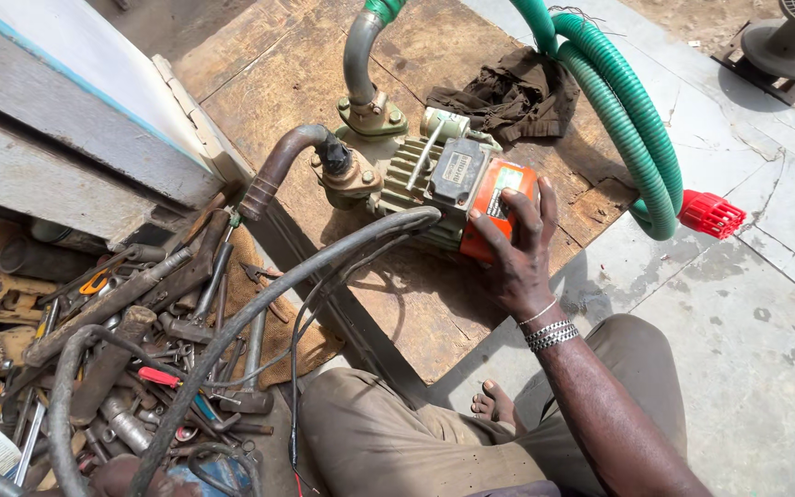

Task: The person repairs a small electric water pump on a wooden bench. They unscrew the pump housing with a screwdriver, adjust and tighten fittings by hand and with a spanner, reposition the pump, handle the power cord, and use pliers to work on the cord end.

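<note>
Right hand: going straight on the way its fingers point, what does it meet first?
The right hand already rests on the pump's orange end cover; straight on, it would likely meet the dark terminal box next.

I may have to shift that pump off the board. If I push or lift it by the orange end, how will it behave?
The pump looks like cast metal with a finned body, so probably heavy for its size. Stiff bent pipes and a green hose appear attached, so it would likely drag or twist rather than slide freely. The right hand rests on its orange cap, which looks smooth.
</note>
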Demonstrator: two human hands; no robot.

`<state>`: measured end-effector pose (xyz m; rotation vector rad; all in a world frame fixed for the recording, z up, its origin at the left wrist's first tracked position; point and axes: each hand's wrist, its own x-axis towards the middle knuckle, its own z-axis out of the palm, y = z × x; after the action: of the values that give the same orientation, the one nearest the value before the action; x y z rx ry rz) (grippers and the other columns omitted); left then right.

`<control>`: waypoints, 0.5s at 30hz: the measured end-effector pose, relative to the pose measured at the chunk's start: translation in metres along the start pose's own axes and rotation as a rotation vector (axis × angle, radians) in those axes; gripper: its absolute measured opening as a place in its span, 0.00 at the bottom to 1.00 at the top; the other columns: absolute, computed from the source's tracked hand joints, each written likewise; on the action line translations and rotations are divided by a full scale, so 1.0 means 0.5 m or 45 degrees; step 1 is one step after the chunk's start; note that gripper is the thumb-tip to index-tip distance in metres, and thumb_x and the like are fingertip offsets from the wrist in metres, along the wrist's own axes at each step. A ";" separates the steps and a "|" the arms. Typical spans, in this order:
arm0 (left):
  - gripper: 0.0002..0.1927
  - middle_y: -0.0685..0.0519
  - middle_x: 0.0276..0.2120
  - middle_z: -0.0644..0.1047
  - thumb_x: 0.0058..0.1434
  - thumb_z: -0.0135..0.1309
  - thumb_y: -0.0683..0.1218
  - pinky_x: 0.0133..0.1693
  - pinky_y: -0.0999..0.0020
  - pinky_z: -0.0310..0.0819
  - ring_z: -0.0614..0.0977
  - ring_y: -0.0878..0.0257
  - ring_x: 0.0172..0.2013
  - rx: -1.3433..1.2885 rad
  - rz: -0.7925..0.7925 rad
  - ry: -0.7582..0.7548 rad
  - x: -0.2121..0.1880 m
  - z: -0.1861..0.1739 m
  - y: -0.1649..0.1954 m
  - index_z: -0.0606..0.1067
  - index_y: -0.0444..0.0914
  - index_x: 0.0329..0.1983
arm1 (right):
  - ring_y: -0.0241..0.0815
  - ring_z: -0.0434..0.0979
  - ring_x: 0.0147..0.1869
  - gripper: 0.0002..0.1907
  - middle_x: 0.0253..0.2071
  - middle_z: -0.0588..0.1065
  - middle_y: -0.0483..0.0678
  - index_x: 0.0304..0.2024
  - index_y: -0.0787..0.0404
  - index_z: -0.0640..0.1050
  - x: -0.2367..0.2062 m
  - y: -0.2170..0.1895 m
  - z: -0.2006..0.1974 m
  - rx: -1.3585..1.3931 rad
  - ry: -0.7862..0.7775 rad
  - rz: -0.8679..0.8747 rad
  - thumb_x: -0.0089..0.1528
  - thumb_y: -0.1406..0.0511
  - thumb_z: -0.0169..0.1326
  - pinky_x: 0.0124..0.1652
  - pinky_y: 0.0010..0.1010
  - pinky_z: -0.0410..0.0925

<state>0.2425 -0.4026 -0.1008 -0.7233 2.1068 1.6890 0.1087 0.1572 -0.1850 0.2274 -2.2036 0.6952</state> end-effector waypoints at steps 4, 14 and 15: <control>0.06 0.54 0.24 0.73 0.63 0.51 0.40 0.24 0.63 0.68 0.72 0.65 0.21 0.027 0.001 0.004 -0.008 0.021 0.029 0.69 0.41 0.43 | 0.67 0.44 0.83 0.41 0.72 0.55 0.47 0.62 0.37 0.72 0.027 0.035 0.040 -0.022 -0.024 0.020 0.51 0.70 0.74 0.75 0.57 0.56; 0.06 0.52 0.23 0.72 0.67 0.52 0.42 0.27 0.62 0.70 0.73 0.65 0.23 -0.015 0.244 0.049 -0.053 0.132 0.171 0.68 0.40 0.44 | 0.68 0.39 0.84 0.41 0.74 0.54 0.49 0.66 0.34 0.72 0.141 0.055 0.171 -0.164 0.097 0.093 0.56 0.72 0.71 0.76 0.58 0.56; 0.06 0.52 0.23 0.72 0.67 0.52 0.42 0.28 0.62 0.71 0.73 0.65 0.23 -0.031 0.310 0.049 -0.084 0.144 0.179 0.68 0.39 0.44 | 0.69 0.39 0.83 0.41 0.73 0.54 0.50 0.66 0.35 0.71 0.143 0.045 0.175 -0.178 0.082 0.104 0.55 0.67 0.72 0.75 0.60 0.55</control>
<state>0.2208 -0.3112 -0.0231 -0.5268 2.2825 1.8403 -0.0037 0.1323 -0.1873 0.0436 -2.1984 0.5811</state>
